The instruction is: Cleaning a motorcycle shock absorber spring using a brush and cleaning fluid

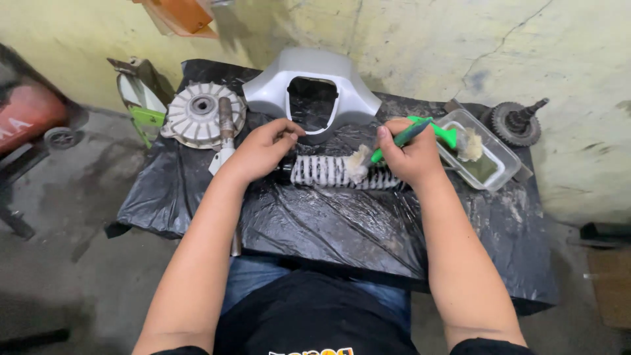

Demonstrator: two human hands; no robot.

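**Black plastic sheet, spring being brushed on it**

Head view, the only one:

- Black plastic sheet (342, 227) covers the table; both hands work near its far half.
- Left hand (263, 150) is curled over the dark left end of the coil spring (335, 172), fingers wrapped down around it, grasping it. The spring lies flat on the sheet, running sideways between the two hands.
- Right hand (411, 154) is clenched on a green-handled brush (401, 138). Handle sticks out past the knuckles to the right; the pale, soapy bristle end sits on the spring coils just left of that hand.
- Spring's right end is hidden under the right hand.
- Just right of the right hand: clear plastic tray (496, 152) with murky liquid in it and a pale wad lying inside. The green brush tail overlaps the tray's near rim.
- Further right past the tray: a dark gear with a shaft (516, 121), at the table's back corner.
- Beyond both hands, against the wall: grey plastic cover (312, 69) with a cut-out opening, standing on the sheet.
- Left of the left hand: round finned metal disc (202, 113), and a metal rod (227, 125) lying across its edge, close to the left wrist.
- Forearms come in from below, well apart.
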